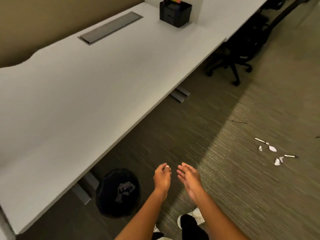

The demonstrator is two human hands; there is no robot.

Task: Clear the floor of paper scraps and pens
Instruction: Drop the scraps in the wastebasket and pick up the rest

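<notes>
Several white paper scraps (pixel 272 148) lie on the carpet at the right, with more scraps (pixel 277 161) just below them. Two white pens (pixel 261 141) (pixel 290 156) lie among them, and a thin dark pen (pixel 239 121) lies farther up the floor. My left hand (pixel 161 178) is low in the middle with its fingers curled, pinching what looks like a small white scrap (pixel 167 168) at the fingertips. Beside it my right hand (pixel 188 178) is flat, fingers apart, holding nothing. Both hands are well to the left of the scraps.
A black bin (pixel 117 193) stands on the floor under the edge of the white desk (pixel 78 101), left of my hands. A black pen holder (pixel 175 13) sits at the desk's far end. A black office chair (pixel 242 52) stands at the back right.
</notes>
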